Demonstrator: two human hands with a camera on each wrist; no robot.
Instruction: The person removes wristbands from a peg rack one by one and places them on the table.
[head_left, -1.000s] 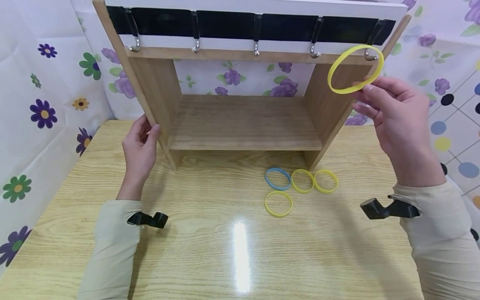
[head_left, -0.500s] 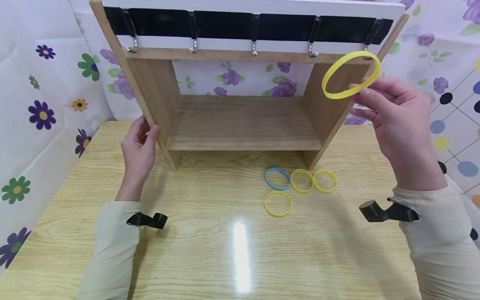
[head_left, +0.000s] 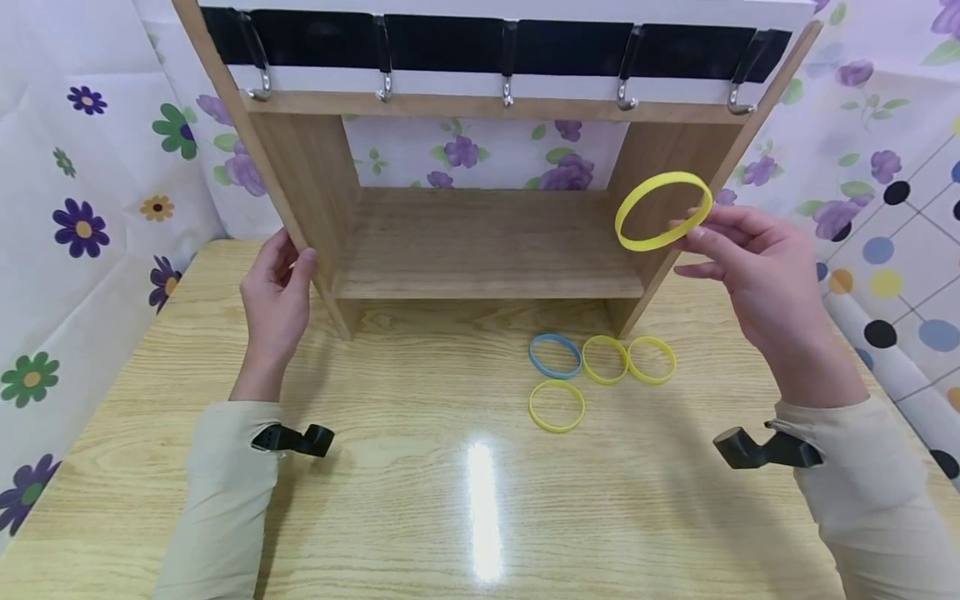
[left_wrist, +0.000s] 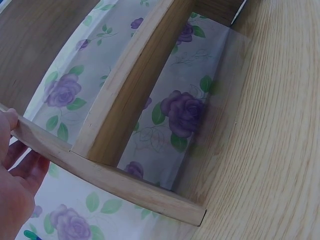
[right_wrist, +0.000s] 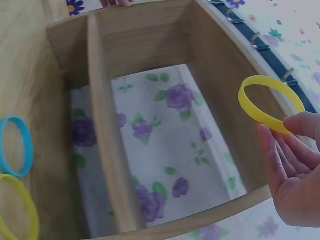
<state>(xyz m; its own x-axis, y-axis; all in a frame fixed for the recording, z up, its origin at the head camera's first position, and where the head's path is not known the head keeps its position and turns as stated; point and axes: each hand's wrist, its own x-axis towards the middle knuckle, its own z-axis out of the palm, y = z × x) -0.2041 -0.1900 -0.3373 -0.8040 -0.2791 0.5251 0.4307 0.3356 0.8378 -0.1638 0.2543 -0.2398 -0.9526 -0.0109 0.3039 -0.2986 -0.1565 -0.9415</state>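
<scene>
At the left, my left hand (head_left: 276, 308) grips the front edge of the left side panel (head_left: 315, 187) of a wooden shelf unit (head_left: 487, 242). Its thumb lies at the front and its other fingers go behind the panel, partly hidden. My right hand (head_left: 772, 275) pinches a yellow silicone wristband (head_left: 647, 245) between thumb and fingertips. That band hangs in the air before the unit's right side panel, below the rightmost hook (head_left: 738, 107). The right wrist view shows the same yellow band (right_wrist: 274, 125) tilted, held at its lower edge.
A row of several metal hooks (head_left: 627, 102) runs along the unit's black-and-white top rail (head_left: 442, 42). On the wooden table (head_left: 375, 483) before the unit lie a blue wristband (head_left: 557, 377) and several yellow ones, including a nearer yellow band (head_left: 557, 430). Patterned cloth hangs behind.
My right hand has come down and to the left with the yellow wristband, away from the rightmost hook, which now shows fully. My left hand keeps its grip on the panel.
</scene>
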